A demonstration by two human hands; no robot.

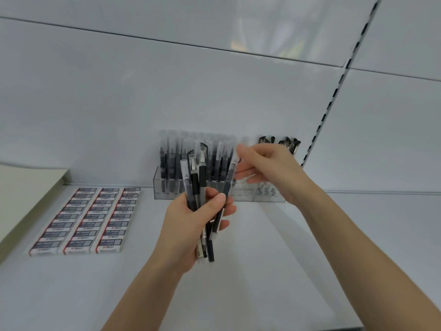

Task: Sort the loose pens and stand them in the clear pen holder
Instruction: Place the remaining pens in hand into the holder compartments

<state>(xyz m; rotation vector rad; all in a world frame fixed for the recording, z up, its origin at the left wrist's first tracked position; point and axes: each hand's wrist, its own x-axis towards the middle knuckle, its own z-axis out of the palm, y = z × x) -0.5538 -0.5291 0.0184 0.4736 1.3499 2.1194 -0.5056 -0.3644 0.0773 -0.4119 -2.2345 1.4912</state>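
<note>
The left hand was clenched round a loose fan of pens, held tips down over the near middle of the shelf. The right hand was just to their right. Its thumb and forefinger seemed to pinch the top of the slanted pen at the right edge of the fan, though blur there left that grip uncertain.

The clear pen holder stood at the far edge against the wall, just behind both hands, and its left compartments were already full of upright pens. Binder clips sat at its far right end, and rows of erasers lay well to the left.

The step in hand looked to be drawing out one pen. It would go best pulled straight along its own length, with the left hand gripping firmly so the neighbouring pens did not drag out. The pen should then be lowered upright among matching pens, in a compartment with room.
</note>
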